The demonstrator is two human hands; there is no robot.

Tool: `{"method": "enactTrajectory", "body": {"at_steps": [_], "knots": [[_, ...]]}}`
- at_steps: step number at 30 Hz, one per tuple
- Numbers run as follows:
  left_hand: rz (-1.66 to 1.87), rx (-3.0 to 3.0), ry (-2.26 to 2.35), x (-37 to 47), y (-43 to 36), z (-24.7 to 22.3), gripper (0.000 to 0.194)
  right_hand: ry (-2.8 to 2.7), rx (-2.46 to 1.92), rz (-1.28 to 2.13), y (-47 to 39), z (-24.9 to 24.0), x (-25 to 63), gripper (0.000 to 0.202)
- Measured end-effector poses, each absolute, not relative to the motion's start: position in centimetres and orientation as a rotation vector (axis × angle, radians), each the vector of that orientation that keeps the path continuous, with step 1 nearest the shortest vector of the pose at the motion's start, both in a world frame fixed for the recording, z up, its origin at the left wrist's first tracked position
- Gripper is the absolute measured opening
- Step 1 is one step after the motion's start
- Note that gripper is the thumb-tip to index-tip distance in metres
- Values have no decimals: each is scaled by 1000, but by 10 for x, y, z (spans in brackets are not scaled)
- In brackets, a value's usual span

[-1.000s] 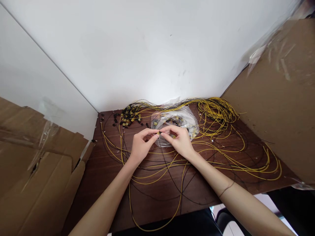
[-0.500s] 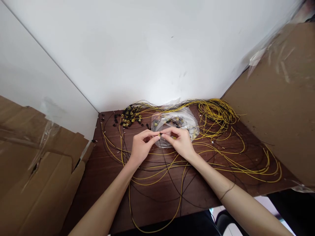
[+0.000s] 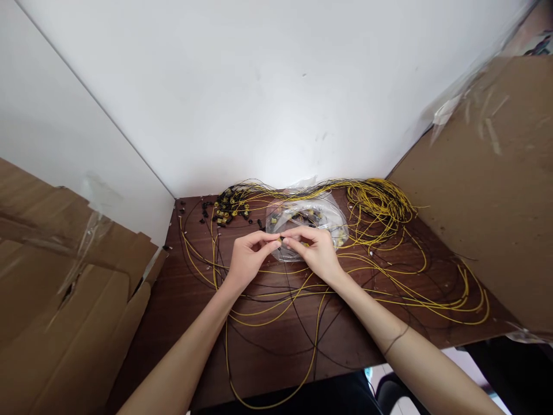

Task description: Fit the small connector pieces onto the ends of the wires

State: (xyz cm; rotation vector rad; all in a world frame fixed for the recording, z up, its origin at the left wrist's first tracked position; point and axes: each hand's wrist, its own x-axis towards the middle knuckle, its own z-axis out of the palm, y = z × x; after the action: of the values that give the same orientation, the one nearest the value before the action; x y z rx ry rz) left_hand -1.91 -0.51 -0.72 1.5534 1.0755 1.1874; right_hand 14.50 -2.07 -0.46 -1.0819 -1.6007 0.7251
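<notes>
Fingertip to fingertip, my left hand (image 3: 251,253) and my right hand (image 3: 314,249) pinch a small black-and-yellow connector (image 3: 281,239) between them. A thin black wire (image 3: 288,274) hangs down from it across the table. Most of the connector is covered by my fingers, so its details are hard to make out. Just behind my hands lies a clear plastic bag (image 3: 309,202) with yellow and black parts inside. Loose yellow wires (image 3: 276,323) and black ones run under both forearms.
Black and yellow connectors (image 3: 231,204) lie heaped at the back left of the brown table (image 3: 173,323). A coiled bundle of yellow wires (image 3: 380,202) rests at the back right. Cardboard (image 3: 64,276) stands on the left, another cardboard panel (image 3: 488,190) on the right, a white wall (image 3: 276,104) behind.
My hands keep the same pinch in nearly the same place, and slightly more of the connector shows between the fingertips. The view has shifted a little.
</notes>
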Motion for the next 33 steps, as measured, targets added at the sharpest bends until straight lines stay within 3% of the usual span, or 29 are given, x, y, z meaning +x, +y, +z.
{"method": "enactTrajectory", "body": {"at_steps": [13,26,31,33], "knots": [[1154,1608,1038,-22,-5,-8,17,-1325,-1019,1133,-18,-6,144,18],[1173,1789,1075,-20,-7,-11,18,-1267,-1085,1232,-19,-2,141,27],[1194,1919,1047,-20,-8,-10,35,-1253,-1020,1299,-18,2,141,24],[1219,2031,1021,-20,-9,-9,33,-1242,-1005,1330,-18,2,141,25]]}}
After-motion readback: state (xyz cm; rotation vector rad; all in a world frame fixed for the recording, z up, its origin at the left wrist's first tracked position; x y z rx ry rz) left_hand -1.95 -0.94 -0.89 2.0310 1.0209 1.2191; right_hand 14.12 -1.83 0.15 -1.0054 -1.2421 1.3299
